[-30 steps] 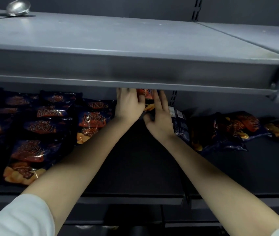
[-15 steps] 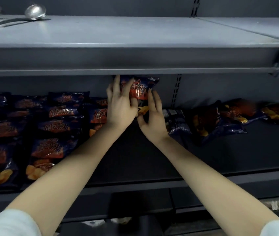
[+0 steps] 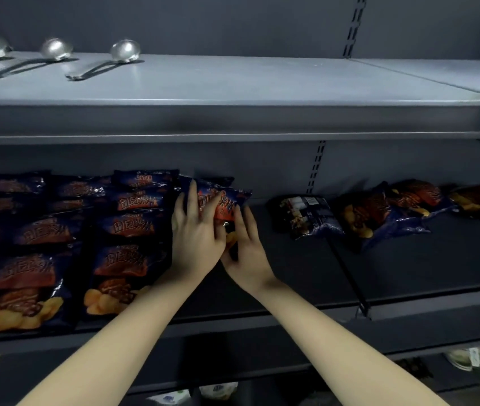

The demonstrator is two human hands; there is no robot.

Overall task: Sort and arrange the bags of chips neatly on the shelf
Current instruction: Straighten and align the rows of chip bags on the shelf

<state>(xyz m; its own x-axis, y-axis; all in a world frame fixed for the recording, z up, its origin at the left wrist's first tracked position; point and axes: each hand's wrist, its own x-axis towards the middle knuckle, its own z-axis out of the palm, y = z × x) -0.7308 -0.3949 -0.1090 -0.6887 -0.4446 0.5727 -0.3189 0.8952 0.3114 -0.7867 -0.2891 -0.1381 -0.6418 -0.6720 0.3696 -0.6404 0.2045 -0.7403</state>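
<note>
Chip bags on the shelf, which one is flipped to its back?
The first bag to the right of the right hand. It shows small white labels; the other bags show orange pictures.

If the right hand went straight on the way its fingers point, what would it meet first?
The chip bag: the right hand touches its right edge with straight fingers. Behind the bag the grey back panel would come next, though depth is unclear.

The chip bag (image 3: 223,200) now sits lower, clear of the upper shelf (image 3: 232,121) edge, with the left hand (image 3: 196,244) and right hand (image 3: 249,253) pressing it beside the stacked bags (image 3: 127,224).
</note>
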